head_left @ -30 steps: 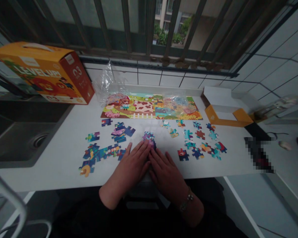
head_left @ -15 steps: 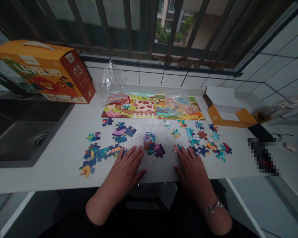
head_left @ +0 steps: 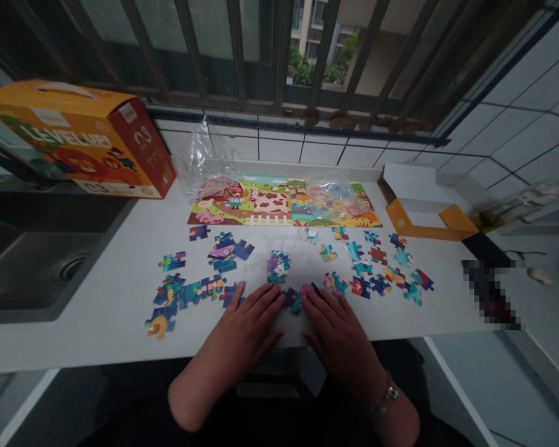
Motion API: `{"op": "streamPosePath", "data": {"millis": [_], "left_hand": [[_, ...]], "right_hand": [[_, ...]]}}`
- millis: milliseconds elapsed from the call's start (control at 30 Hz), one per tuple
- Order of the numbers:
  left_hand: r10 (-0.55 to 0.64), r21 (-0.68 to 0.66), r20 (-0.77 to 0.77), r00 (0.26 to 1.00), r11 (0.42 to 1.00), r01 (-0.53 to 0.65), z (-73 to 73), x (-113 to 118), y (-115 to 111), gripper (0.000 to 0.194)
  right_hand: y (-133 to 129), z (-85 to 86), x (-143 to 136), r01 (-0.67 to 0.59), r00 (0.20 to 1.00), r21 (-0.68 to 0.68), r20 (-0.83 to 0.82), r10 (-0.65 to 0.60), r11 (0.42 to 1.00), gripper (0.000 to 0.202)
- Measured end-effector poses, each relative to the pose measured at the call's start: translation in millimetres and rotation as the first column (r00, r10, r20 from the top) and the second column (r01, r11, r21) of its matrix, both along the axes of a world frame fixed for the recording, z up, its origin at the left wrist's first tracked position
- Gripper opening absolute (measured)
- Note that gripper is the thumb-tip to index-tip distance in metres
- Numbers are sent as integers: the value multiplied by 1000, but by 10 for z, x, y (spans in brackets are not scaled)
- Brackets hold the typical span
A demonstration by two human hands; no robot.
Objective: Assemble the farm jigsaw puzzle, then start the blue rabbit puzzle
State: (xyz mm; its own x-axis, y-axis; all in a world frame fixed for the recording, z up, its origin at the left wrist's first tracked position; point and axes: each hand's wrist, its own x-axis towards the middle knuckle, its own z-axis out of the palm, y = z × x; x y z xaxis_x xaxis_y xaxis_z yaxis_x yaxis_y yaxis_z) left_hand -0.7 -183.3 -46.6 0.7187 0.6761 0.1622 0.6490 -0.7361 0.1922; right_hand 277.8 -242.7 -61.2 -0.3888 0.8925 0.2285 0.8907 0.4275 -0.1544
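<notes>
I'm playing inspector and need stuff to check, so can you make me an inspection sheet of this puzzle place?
Surface: smooth white counter, beside a dark rectangular sink.
Job's things: flat, multicoloured jigsaw pieces, spread left, middle and right.
Clutter: crinkled clear plastic bag; closed orange cardboard box with a white handle; open orange-and-white cardboard box; bright farm-picture sheet.
Hands: bare left hand and bare right hand, both palm down, fingertips at the near middle pieces.
Cables: thin dark line at right, perhaps a cord; too small to tell.
Surroundings: white wall tiles, dark window bars.
</notes>
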Motion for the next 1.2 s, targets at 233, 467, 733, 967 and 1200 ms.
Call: {"op": "streamPosePath", "data": {"millis": [233,467,733,967,1200], "left_hand": [[142,50,-3,990,989,-142,18,-274,62,56],[129,59,-46,991,990,-126,-25,178,290,57],[61,12,42,997,998,-62,7,-154,83,49],[263,39,-3,965,964,-263,71,-111,298,46],[199,-66,10,980,978,-198,12,292,619,63]], "right_hand": [[136,8,176,192,981,57,-5,-192,980,58],[144,103,-306,-107,987,82,-112,116,991,45],[108,-27,180,-11,997,79,-78,17,997,39],[547,109,-47,97,994,30,-50,-95,995,46],[725,144,-547,-75,997,-110,-43,71,991,55]]}}
